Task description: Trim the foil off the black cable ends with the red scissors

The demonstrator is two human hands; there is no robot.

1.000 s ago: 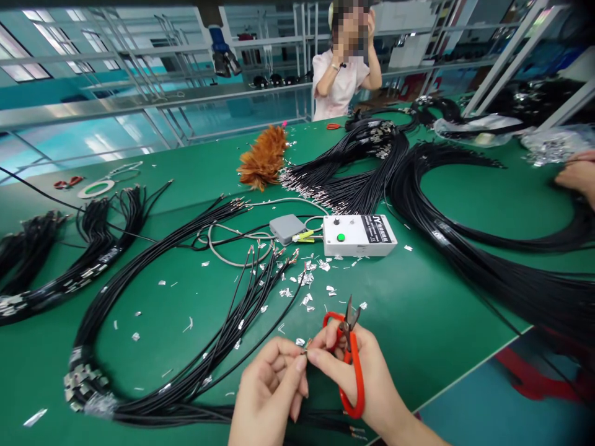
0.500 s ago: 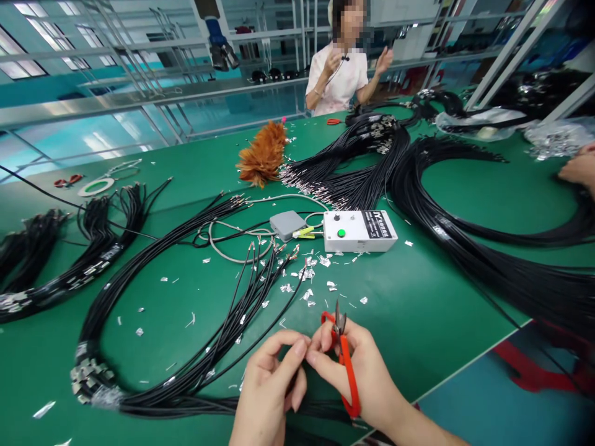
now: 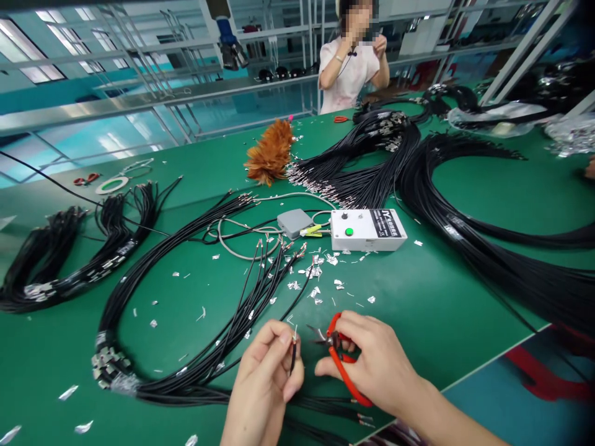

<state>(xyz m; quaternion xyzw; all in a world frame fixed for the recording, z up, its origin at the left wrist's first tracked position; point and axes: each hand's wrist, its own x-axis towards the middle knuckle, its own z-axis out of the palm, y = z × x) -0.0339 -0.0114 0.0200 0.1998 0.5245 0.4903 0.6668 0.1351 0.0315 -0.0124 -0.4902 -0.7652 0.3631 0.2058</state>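
Note:
My left hand [image 3: 267, 384] pinches the end of a thin black cable [image 3: 292, 356] between thumb and forefinger, tip pointing up. My right hand [image 3: 376, 362] grips red-handled snips [image 3: 337, 359], blades pointing left toward the cable end, a small gap between them. Both hands hover over the near edge of the green table [image 3: 418, 303]. A looped bundle of black cables [image 3: 153, 297] lies just left of my hands, its stripped ends fanned near a white tester box [image 3: 369, 229].
Silver foil scraps [image 3: 316, 275] litter the table by the box. A grey small box [image 3: 295, 222], a feather duster [image 3: 272, 155] and large black cable coils [image 3: 488, 248] lie beyond. A person in a pink top [image 3: 353, 68] sits at the far side. Another hand [image 3: 590, 167] shows at the right edge.
The snips have turned from pointing up to pointing left at the cable end. My hands have separated slightly, and the cable tip now stands clear above my left fingers.

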